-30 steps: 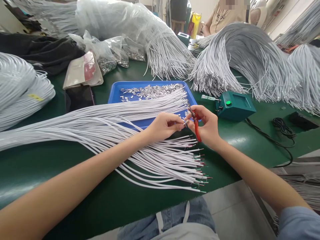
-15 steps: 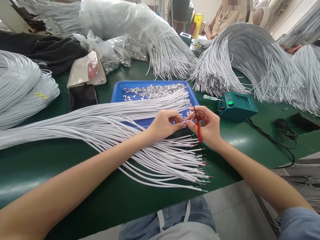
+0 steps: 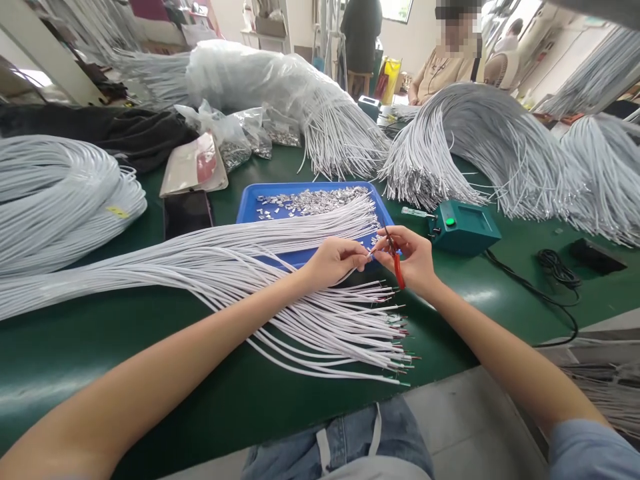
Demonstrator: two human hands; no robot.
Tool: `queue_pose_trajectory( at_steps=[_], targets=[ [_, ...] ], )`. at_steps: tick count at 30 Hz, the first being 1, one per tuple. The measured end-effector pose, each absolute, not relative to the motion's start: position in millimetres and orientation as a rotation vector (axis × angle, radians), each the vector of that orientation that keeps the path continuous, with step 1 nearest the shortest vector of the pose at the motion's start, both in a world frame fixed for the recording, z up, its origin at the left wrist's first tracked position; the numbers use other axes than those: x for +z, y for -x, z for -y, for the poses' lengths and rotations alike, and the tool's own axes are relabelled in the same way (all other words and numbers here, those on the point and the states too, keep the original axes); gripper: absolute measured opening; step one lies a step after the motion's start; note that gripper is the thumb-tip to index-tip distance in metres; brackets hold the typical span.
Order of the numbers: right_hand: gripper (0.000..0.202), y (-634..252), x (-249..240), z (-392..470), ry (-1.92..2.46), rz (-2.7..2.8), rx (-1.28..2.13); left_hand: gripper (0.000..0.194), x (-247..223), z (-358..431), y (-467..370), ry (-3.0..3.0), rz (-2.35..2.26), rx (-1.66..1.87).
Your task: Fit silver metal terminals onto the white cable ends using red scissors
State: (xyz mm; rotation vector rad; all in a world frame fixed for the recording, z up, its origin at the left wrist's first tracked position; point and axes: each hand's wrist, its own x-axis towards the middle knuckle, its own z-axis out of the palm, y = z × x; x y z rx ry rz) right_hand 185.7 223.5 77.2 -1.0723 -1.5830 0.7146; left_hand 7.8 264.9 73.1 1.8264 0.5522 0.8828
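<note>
My left hand [image 3: 336, 262] is closed in a pinch on the end of one white cable [image 3: 346, 277]. My right hand [image 3: 411, 257] holds small scissors with red handles [image 3: 399, 270], their dark blades pointing up and away. Its thumb and a fingertip meet at the cable's tip, close to my left fingers; what is pinched there is too small to make out. Below my hands a fan of white cables [image 3: 330, 320] lies on the table, with red and green wire ends. Another cable bundle [image 3: 300, 230] rests across the blue tray [image 3: 245, 208], which also holds small metal connectors [image 3: 320, 200].
A teal device with a green button [image 3: 465, 227] stands at the right, its black cord [image 3: 530, 297] trailing. Large cable bundles [image 3: 345, 137] lie at the back. A coil [image 3: 60, 200], phone [image 3: 187, 215] and pouch [image 3: 196, 163] are at left. A person [image 3: 430, 77] sits across.
The view has tilted up, so the table things sit lower in the picture. My hands stay together at the cable end, and the scissors remain in my right hand.
</note>
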Motion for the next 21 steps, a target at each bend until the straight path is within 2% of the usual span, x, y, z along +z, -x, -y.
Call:
queue_pose_trajectory(
  at_steps=[8, 14, 18, 21],
  targets=[
    [0.031, -198, 66, -248, 1.285, 1.358, 0.584, 0.012, 70, -258, -6, -1.95, -0.637, 0.701],
    [0.031, -211, 60, -261, 1.398, 1.294, 0.49, 0.017, 82, -248, -5, -2.208, -0.529, 0.614],
    [0.036, -213, 57, -262, 1.426, 1.259, 0.483, 0.02, 116, -233, -3, -2.051, -0.503, 0.836],
    [0.036, -216, 57, -260, 1.427, 1.304, 0.46, 0.041, 161, -211, 4, -1.567, -0.301, 0.816]
  ],
)
